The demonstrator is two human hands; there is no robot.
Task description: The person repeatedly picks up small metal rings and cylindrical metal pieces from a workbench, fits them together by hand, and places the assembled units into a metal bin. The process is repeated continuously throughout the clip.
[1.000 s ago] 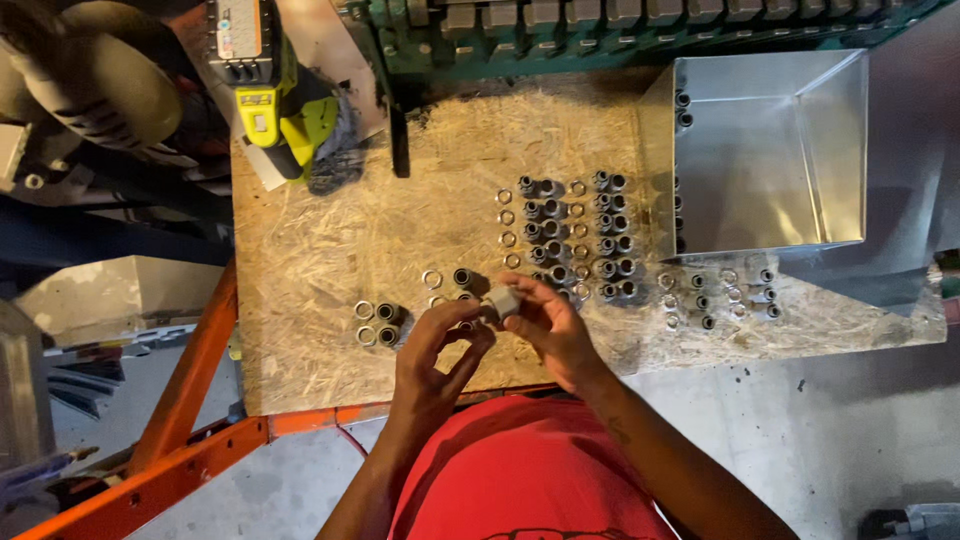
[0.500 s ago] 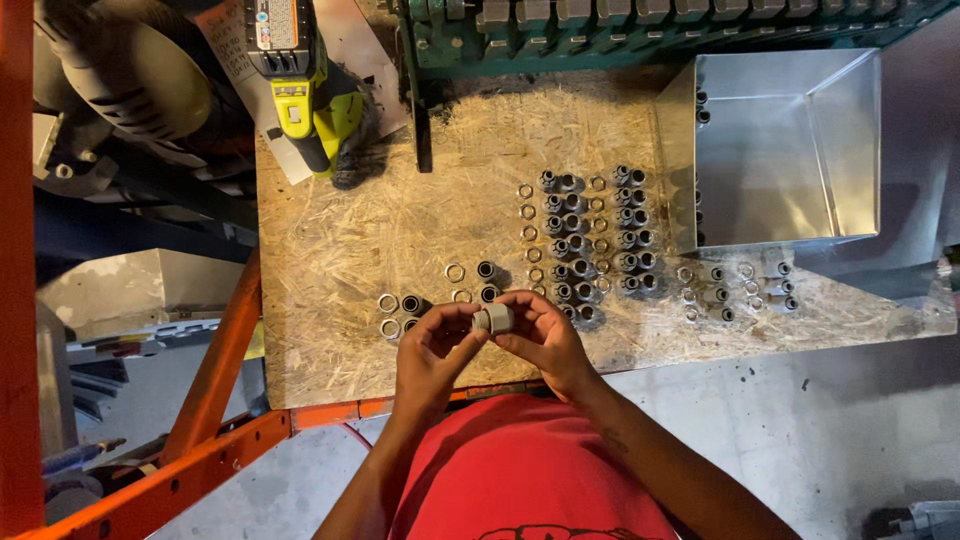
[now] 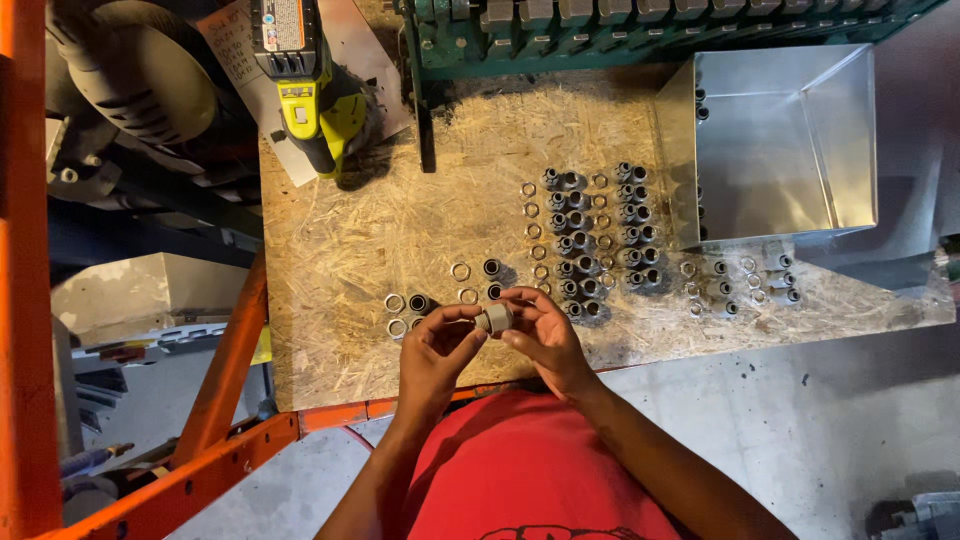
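Both hands meet over the near edge of a chipboard bench top (image 3: 340, 240). My left hand (image 3: 437, 352) and my right hand (image 3: 545, 335) pinch a small grey threaded fitting (image 3: 494, 319) between their fingertips, one on each end. Just beyond the fingers lie loose silver rings (image 3: 461, 271) and dark short fittings (image 3: 491, 267). A further few rings and a fitting (image 3: 405, 303) sit left of my left hand. Rows of several grey fittings (image 3: 580, 235) stand to the right, past my right hand.
An open sheet-metal box (image 3: 775, 150) stands at the back right, with small fittings (image 3: 745, 280) in front of it. A yellow-green cordless drill (image 3: 315, 95) lies at the back left. A green machine (image 3: 640, 25) runs along the far edge. Orange steel frame (image 3: 215, 390) borders the left.
The view has shifted, so the bench sits further right in frame. Both hands stay together on the grey fitting, drawn slightly nearer the bench edge and turning it.
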